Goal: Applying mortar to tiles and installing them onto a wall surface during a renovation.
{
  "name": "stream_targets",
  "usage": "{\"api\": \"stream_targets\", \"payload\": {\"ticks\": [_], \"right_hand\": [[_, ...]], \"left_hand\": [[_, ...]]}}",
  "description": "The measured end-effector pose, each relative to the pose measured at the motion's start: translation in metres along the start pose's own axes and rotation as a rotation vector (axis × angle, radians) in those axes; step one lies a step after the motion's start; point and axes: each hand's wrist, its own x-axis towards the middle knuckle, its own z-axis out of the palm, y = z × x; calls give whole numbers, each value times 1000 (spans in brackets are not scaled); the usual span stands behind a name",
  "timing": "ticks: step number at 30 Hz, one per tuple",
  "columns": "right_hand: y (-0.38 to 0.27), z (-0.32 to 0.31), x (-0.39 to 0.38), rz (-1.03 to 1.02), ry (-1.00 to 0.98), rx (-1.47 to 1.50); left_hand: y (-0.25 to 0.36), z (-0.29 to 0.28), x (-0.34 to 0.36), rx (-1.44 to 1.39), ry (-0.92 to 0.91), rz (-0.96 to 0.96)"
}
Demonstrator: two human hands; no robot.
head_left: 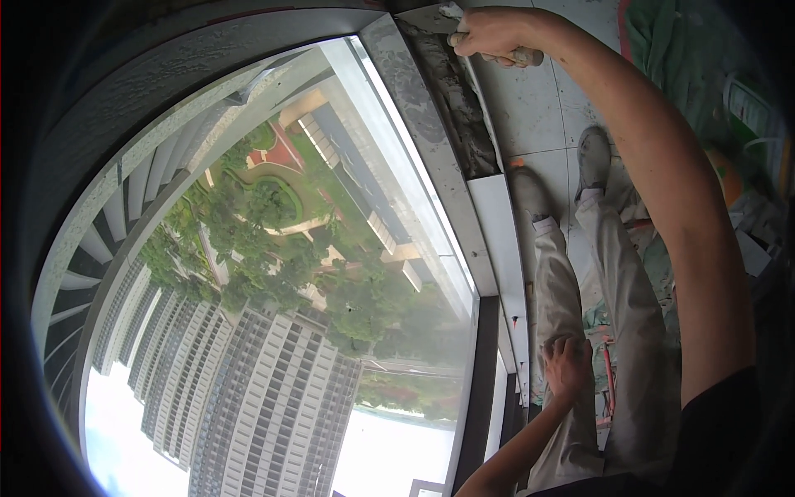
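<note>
One trowel [513,56] is gripped in the closed fingers of the right hand [489,33], above the mortar [455,108] spread on the window ledge [489,215]. Beside the ledge, the left hand [567,364] is rested, fingers curled, on one knee [555,331], holding nothing.

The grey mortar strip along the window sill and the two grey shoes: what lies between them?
In the head view, only bare white floor tile lies between the grey mortar strip and the grey shoes; a white sill edge borders it.
</note>
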Motion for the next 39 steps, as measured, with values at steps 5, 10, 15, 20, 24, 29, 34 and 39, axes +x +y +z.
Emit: {"api": "stream_targets", "payload": {"ticks": [5,10,15,20,24,29,34,39], "right_hand": [[25,-11,-24,-36,-221,108],[56,21,-76,80,-225,593],[70,73,-133,78,-148,749],[56,113,-212,25,-61,978],[21,145,-274,-32,153,762],[-6,235,-277,-185,536,553],[20,342,-183,8,573,427],[37,370,-184,53,552,459]], "left_hand": [[0,0,1,-31,12,14],[4,-3,2,19,-1,26],[3,-3,1,-11,8,24],[1,1,1,0,49,46],[0,2,0,-4,57,32],[-2,3,-1,-22,65,39],[-11,7,-2,-16,-17,29],[-15,13,-5,-21,-1,39]]}}
